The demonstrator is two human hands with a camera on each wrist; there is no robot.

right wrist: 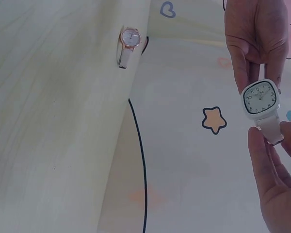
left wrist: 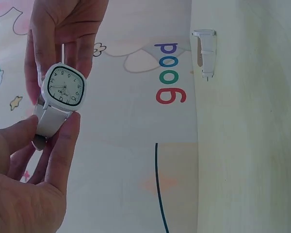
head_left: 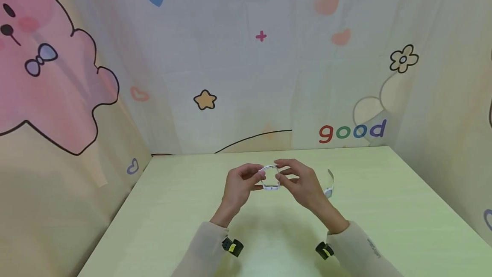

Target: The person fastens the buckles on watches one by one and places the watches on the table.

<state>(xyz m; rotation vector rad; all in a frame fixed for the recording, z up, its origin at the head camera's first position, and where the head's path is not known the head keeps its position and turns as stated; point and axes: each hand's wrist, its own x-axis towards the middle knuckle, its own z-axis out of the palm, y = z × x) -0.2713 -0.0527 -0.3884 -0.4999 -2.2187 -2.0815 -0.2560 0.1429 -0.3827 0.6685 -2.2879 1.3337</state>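
Observation:
A white wristwatch with a rounded-square case and white strap hangs between both hands above the table, its strap bent into a loop. From the left, my left hand pinches the strap between thumb and fingers. On the other side my right hand pinches the strap too, thumb at the inside of the loop. The white dial with black numerals faces the wrist cameras. Fingers hide parts of the strap.
A second white-strapped watch lies on the pale table, right of and partly behind my right wrist. In the right wrist view a watch with a round rose-gold case lies on the table. A printed curtain encloses the back and sides.

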